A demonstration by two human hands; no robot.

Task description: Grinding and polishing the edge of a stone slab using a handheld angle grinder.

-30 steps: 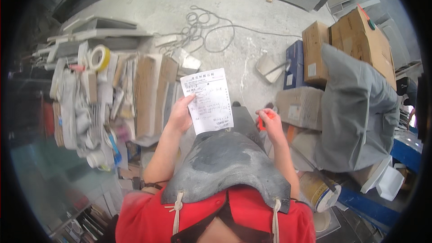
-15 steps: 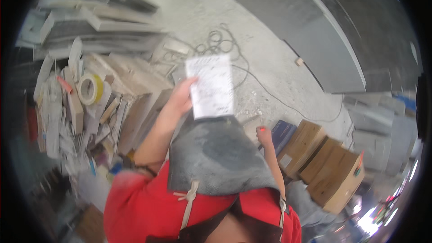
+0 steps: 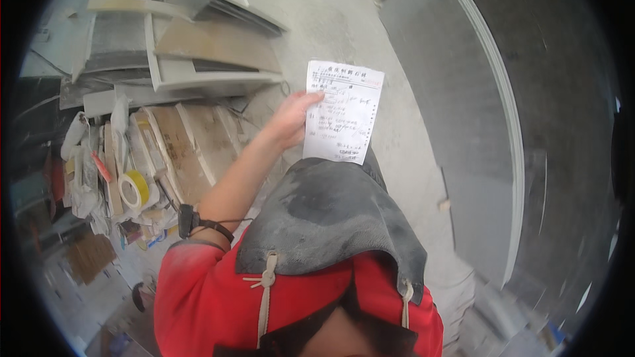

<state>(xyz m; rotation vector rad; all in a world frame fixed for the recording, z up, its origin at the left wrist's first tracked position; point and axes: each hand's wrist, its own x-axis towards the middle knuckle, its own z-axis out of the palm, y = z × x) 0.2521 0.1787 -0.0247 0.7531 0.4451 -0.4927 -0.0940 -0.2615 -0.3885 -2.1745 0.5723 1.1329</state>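
My left hand [image 3: 294,119] is closed on a white sheet of paper [image 3: 344,116], its thumb on top along the left edge. Printed and handwritten lines cover the sheet, which I hold out in front of me. Below it hangs a dark grey, dusty apron [image 3: 324,218], tied with pale cords over a red shirt [image 3: 205,297]. A black band with a small device [image 3: 188,220] sits on my left arm. My right hand is out of sight.
Stacked slabs and panels [image 3: 218,46] lie at the far left. Nearer stands a cluttered pile with a roll of yellow tape [image 3: 134,189] and an orange-red object [image 3: 101,166]. Large grey slabs [image 3: 456,106] lean along the right.
The view has swung to the right along the slabs; cardboard boxes have left the picture. The paper, still in my left hand, sits slightly farther right. My right hand has dropped out of view.
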